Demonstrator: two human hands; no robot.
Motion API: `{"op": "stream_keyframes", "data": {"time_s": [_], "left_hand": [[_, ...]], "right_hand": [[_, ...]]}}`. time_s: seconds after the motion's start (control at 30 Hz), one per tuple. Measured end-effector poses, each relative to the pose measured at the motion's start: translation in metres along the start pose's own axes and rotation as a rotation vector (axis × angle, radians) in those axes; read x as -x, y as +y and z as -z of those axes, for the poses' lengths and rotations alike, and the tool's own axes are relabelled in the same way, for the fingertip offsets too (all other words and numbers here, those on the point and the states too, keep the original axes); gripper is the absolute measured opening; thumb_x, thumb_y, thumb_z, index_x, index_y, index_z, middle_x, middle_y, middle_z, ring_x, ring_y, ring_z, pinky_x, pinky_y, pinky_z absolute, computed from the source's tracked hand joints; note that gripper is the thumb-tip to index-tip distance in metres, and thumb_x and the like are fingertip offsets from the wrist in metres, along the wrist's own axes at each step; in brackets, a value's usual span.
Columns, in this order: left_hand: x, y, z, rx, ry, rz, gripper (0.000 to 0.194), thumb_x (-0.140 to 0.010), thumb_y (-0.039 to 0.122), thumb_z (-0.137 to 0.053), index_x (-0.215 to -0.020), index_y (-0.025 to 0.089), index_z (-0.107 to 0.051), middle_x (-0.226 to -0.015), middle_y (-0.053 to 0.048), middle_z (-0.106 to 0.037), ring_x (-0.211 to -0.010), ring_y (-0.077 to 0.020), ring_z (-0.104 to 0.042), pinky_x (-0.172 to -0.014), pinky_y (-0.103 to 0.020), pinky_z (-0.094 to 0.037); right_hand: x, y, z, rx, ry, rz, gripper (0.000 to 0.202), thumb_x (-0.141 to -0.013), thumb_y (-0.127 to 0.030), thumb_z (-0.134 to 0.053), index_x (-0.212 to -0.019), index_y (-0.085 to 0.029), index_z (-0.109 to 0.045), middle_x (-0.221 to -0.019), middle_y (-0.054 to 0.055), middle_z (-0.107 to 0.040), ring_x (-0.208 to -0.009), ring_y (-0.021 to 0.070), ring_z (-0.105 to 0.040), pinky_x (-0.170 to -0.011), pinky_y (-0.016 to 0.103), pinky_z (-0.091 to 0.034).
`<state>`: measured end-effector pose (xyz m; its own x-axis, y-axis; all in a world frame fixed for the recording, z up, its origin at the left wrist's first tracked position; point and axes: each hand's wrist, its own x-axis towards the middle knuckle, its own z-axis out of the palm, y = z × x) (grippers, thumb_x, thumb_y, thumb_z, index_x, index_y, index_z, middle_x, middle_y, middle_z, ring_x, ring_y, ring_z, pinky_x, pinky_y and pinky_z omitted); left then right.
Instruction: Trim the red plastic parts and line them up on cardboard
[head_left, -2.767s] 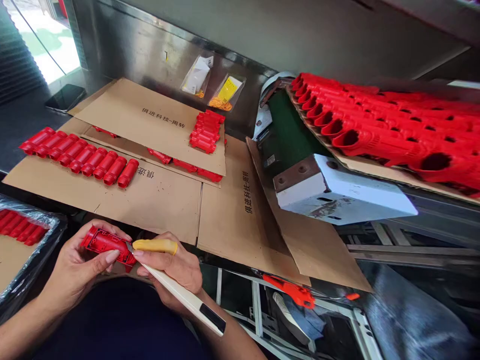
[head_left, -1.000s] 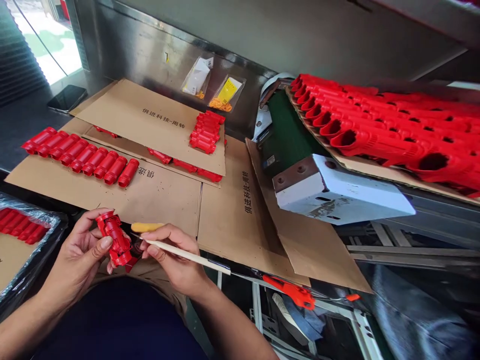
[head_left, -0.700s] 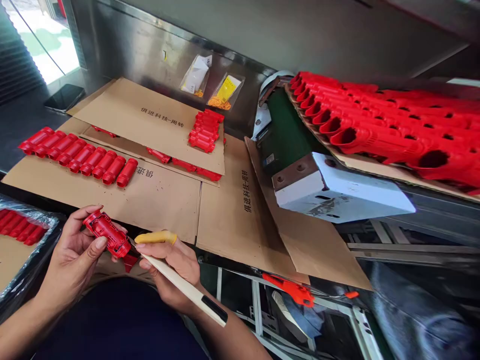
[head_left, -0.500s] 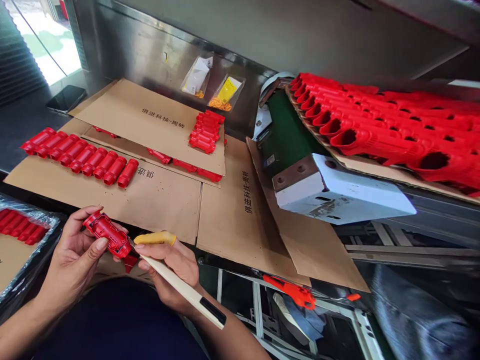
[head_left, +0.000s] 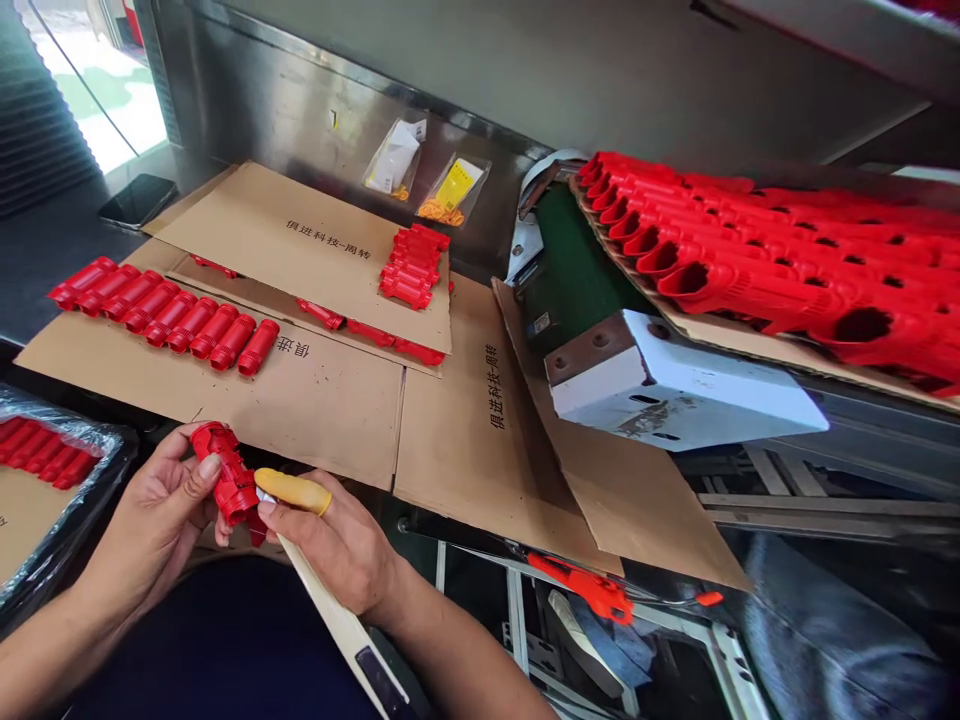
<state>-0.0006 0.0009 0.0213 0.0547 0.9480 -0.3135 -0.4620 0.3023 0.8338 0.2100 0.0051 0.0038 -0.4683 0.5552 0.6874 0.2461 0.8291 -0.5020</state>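
My left hand (head_left: 169, 495) grips a red plastic housing (head_left: 227, 478), tilted, with its thumb pressed on the side. My right hand (head_left: 334, 530) is closed round a cream-handled knife (head_left: 322, 592), whose handle has a dark patch near its lower end. A yellow finger cot (head_left: 292, 490) covers the right index finger, which lies against the lower end of the housing. The knife's tip meets the housing there, and most of its blade is hidden. Beyond my hands, a row of red tubular parts (head_left: 172, 318) lies on a cardboard sheet (head_left: 330, 420).
A stack of red parts (head_left: 412, 265) sits on another cardboard sheet (head_left: 255, 210). Many red housings (head_left: 795, 270) fill the tray at right, above a green conveyor (head_left: 577, 270). A plastic-lined bin (head_left: 112, 450) stands at left. A phone (head_left: 139, 200) and small bags (head_left: 454, 190) lie farther back.
The red housing has turned in my left hand. My right hand has shifted left, and the knife handle now points more steeply downward.
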Motion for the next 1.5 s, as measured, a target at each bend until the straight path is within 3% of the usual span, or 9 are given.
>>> {"op": "stream_keyframes", "data": {"time_s": [0.13,0.27,0.47,0.63,0.83,0.93,1.0,1.2,1.5], "left_hand": [[0.002,-0.003,0.002,0.015,-0.038,0.017,0.039,-0.090,0.038,-0.088,-0.121,0.022,-0.071,-0.077,-0.002,-0.076,-0.053,-0.0141,-0.066,-0.046,-0.022,-0.058],[0.005,-0.009,0.006,-0.021,-0.036,-0.023,0.051,-0.090,0.036,-0.087,-0.137,0.025,-0.069,-0.089,-0.006,-0.079,-0.063,-0.0176,-0.071,-0.056,-0.026,-0.062],[0.004,-0.012,0.014,-0.131,-0.012,-0.087,0.057,-0.089,0.032,-0.088,-0.142,0.031,-0.069,-0.101,-0.006,-0.078,-0.075,-0.0209,-0.074,-0.063,-0.029,-0.064],[0.001,-0.019,0.021,-0.372,0.109,-0.361,0.051,-0.084,0.025,-0.091,-0.132,0.030,-0.077,-0.117,-0.008,-0.080,-0.103,-0.0264,-0.077,-0.091,-0.033,-0.063],[0.002,-0.023,0.022,-0.460,0.026,-0.541,0.043,-0.094,0.016,-0.080,-0.133,0.033,-0.072,-0.119,-0.007,-0.083,-0.114,-0.0281,-0.077,-0.104,-0.042,-0.058],[0.001,-0.019,0.022,-0.371,0.005,-0.436,0.043,-0.098,0.020,-0.078,-0.137,0.032,-0.067,-0.118,-0.007,-0.083,-0.110,-0.0247,-0.078,-0.096,-0.036,-0.062],[0.000,-0.017,0.023,-0.266,-0.012,-0.323,0.045,-0.099,0.024,-0.078,-0.141,0.031,-0.063,-0.117,-0.008,-0.082,-0.106,-0.0233,-0.079,-0.093,-0.033,-0.062],[-0.001,-0.017,0.019,-0.057,-0.030,-0.184,0.049,-0.096,0.029,-0.081,-0.141,0.030,-0.062,-0.110,-0.010,-0.081,-0.087,-0.0235,-0.080,-0.070,-0.029,-0.065],[-0.006,-0.012,0.015,0.045,-0.033,-0.038,0.051,-0.095,0.033,-0.083,-0.142,0.026,-0.065,-0.100,-0.010,-0.081,-0.072,-0.0169,-0.073,-0.066,-0.026,-0.060]], "right_hand": [[-0.002,-0.001,-0.004,-0.257,0.131,-0.288,0.022,-0.105,-0.012,-0.065,-0.125,-0.019,-0.071,-0.113,0.013,-0.083,-0.099,0.0216,-0.081,-0.086,0.036,-0.070],[-0.006,0.002,-0.014,-0.751,0.213,-0.776,0.025,-0.102,-0.044,-0.076,-0.107,-0.019,-0.073,-0.087,0.005,-0.081,-0.068,0.0149,-0.076,-0.068,0.029,-0.066],[-0.015,0.009,-0.024,-1.309,0.384,-1.055,0.037,-0.083,-0.048,-0.095,-0.098,-0.020,-0.076,-0.076,0.001,-0.075,-0.062,0.0124,-0.065,-0.060,0.025,-0.060],[-0.012,0.007,-0.030,-1.454,0.451,-1.192,0.036,-0.079,-0.041,-0.099,-0.097,-0.019,-0.078,-0.092,0.007,-0.080,-0.069,0.0117,-0.064,-0.059,0.022,-0.056],[-0.003,0.003,-0.042,-1.651,0.314,-1.126,0.035,-0.082,-0.040,-0.097,-0.100,-0.020,-0.074,-0.091,0.006,-0.082,-0.061,0.0085,-0.056,-0.051,0.017,-0.048],[0.003,0.000,-0.033,-1.843,-0.001,-0.874,0.033,-0.089,-0.047,-0.090,-0.094,-0.021,-0.069,-0.069,0.000,-0.074,-0.050,0.0102,-0.058,-0.041,0.017,-0.046],[0.004,-0.001,-0.021,-1.700,-0.137,-0.679,0.034,-0.094,-0.053,-0.083,-0.093,-0.021,-0.069,-0.065,-0.001,-0.072,-0.049,0.0142,-0.065,-0.041,0.022,-0.053],[-0.003,-0.001,0.001,-0.254,0.248,-0.417,0.014,-0.104,-0.020,-0.072,-0.116,-0.020,-0.078,-0.106,0.010,-0.086,-0.096,0.0197,-0.083,-0.087,0.033,-0.068],[-0.003,-0.001,-0.007,-0.227,0.151,-0.101,0.025,-0.105,-0.015,-0.071,-0.129,-0.018,-0.076,-0.120,0.012,-0.082,-0.102,0.0193,-0.080,-0.090,0.032,-0.070]]}}
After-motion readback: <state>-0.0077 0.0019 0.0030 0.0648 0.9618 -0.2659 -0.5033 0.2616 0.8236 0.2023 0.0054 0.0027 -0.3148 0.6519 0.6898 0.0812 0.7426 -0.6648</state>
